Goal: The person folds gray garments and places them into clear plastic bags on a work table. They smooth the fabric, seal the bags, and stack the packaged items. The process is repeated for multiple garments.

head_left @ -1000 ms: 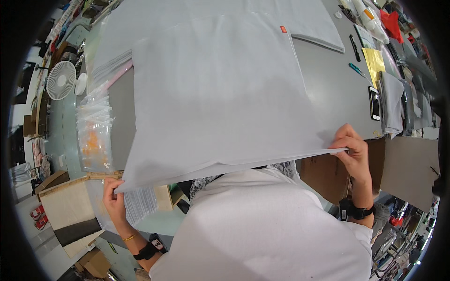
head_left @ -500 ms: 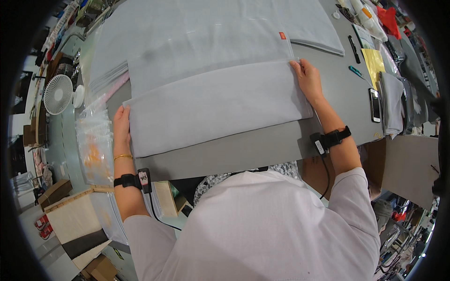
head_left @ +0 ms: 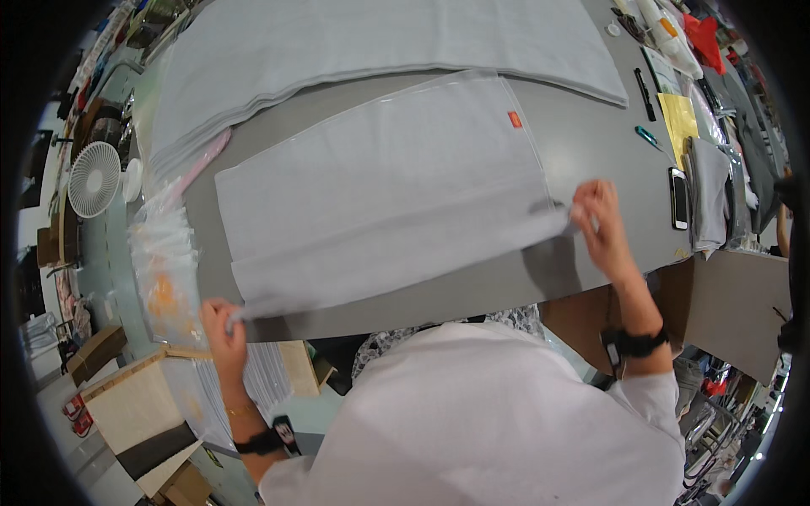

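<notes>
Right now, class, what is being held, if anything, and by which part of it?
The grey cloth: the left hand pinches its near edge's left end, the right hand its right end.

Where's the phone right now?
In the head view, the phone lies toward the right side of the grey table, to the right of the person's right hand and just left of a grey cloth bundle.

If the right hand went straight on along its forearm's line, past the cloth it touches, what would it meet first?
Probably the stack of grey cloths, across the tabletop; the right hand may pass over, its height being unclear.
</notes>
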A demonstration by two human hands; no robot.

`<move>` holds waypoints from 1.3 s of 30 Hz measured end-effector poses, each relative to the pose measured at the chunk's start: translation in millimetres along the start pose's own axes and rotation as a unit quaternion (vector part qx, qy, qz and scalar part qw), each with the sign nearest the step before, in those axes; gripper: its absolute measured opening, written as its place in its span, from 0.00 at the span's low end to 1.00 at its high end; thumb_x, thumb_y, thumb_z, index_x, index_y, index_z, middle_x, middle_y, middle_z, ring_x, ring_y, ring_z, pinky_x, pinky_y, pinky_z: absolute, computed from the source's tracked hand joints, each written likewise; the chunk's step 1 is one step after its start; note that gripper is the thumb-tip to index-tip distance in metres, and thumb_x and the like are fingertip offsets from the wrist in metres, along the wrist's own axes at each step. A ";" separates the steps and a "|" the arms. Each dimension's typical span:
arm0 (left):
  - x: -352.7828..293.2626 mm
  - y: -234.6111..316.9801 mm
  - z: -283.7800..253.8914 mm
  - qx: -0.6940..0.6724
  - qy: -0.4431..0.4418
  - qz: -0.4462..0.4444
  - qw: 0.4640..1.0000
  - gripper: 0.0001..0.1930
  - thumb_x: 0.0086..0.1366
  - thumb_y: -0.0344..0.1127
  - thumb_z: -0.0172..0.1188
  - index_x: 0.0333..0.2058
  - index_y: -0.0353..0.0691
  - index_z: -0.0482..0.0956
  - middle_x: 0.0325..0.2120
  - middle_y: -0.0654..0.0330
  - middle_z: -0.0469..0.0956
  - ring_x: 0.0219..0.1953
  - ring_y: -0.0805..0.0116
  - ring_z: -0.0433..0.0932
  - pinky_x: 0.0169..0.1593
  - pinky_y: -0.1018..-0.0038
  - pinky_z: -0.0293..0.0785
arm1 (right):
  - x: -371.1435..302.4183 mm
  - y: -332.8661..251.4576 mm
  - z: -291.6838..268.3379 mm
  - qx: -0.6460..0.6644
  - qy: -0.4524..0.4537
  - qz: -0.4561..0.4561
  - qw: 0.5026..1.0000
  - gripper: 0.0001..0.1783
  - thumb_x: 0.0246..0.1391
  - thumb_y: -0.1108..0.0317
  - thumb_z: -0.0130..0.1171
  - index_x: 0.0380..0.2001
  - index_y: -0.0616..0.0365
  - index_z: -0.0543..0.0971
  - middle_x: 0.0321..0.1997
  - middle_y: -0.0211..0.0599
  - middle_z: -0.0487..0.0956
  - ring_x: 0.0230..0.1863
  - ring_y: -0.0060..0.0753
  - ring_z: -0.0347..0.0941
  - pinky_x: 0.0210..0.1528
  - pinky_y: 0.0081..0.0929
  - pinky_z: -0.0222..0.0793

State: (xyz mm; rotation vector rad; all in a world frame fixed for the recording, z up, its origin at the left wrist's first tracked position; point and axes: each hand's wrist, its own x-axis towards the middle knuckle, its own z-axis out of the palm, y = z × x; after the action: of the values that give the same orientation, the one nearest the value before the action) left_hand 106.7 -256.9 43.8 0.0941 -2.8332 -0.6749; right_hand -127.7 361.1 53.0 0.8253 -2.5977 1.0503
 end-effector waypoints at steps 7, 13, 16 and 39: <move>151.8 -69.5 12.9 -0.094 0.004 -0.208 0.974 0.11 0.73 0.33 0.58 0.46 0.31 0.79 0.29 0.62 0.75 0.31 0.76 0.65 0.35 0.76 0.68 | 154.3 59.0 62.4 -0.084 -0.038 0.132 0.987 0.22 0.72 0.51 0.55 0.34 0.61 0.77 0.27 0.50 0.78 0.30 0.57 0.69 0.34 0.42 0.69; 177.3 -62.0 54.6 0.180 0.088 -0.023 0.979 0.19 0.72 0.35 0.61 0.58 0.33 0.76 0.47 0.47 0.77 0.44 0.53 0.76 0.53 0.60 0.73 | 160.4 58.5 94.0 -0.252 0.070 0.091 0.961 0.30 0.67 0.40 0.56 0.40 0.61 0.81 0.42 0.49 0.83 0.49 0.55 0.79 0.50 0.45 0.73; 152.9 -24.2 67.1 0.190 0.025 0.076 0.979 0.28 0.70 0.36 0.63 0.66 0.36 0.70 0.63 0.43 0.69 0.64 0.41 0.68 0.67 0.52 0.65 | 114.5 50.6 86.2 -0.259 -0.013 0.117 0.959 0.24 0.66 0.48 0.63 0.40 0.64 0.80 0.48 0.51 0.82 0.52 0.53 0.77 0.53 0.46 0.72; 141.1 87.1 83.4 -0.584 -0.066 -0.344 0.733 0.21 0.77 0.43 0.59 0.55 0.28 0.77 0.43 0.52 0.84 0.41 0.69 0.84 0.44 0.71 0.83 | 147.0 -175.8 212.4 0.345 -0.247 0.183 0.887 0.36 0.67 0.54 0.65 0.69 0.62 0.66 0.51 0.39 0.83 0.49 0.30 0.80 0.54 0.31 0.74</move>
State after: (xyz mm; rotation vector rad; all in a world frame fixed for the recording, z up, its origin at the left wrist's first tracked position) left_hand -50.8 -158.9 39.5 0.8835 -1.8390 -2.4965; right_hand -145.5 49.2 58.2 0.8266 -2.8625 2.2202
